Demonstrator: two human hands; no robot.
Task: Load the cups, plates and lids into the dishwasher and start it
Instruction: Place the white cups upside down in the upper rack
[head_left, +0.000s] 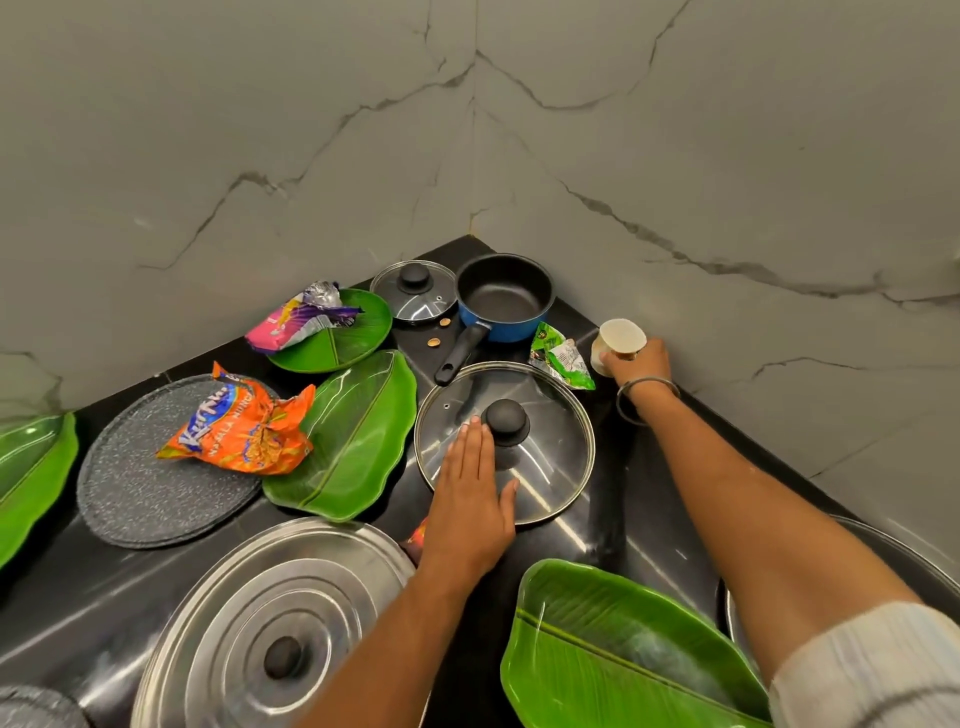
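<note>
Right hand (636, 361): curled round a pale cup (618, 340) at the far right edge of the surface, close to the wall; the cup is tilted, its mouth toward the camera, which suggests it is being lifted off for loading
Left hand (470, 499): fingers straight and together, laid flat on the large glass lid (504, 441), fingertips just beside its black knob (505, 422); it grips nothing, and reads as steadying the lid or reaching for the knob
Large glass lid: lies flat on the black surface (613, 540), knob up, central in view
Near the lid: a blue saucepan (504, 299) behind it, handle pointing at the lid's rim; a small glass lid (414, 292) just left of the saucepan; a green wrapper (561, 358) between lid and cup
Plates: leaf-shaped green plate (348, 436) touching the lid's left side; round green plate (332, 332) behind it carrying a pink and purple wrapper (301, 317); speckled grey plate (140, 467) further left with an orange snack packet (244, 421) across it; another leaf plate (623, 649) at the near right
Steel lid (275, 623): near left, flat, knob up
Dishwasher: not in view
Progress: judged early; nearly all items remain on the surface, and wrappers need clearing off the plates before loading
</note>
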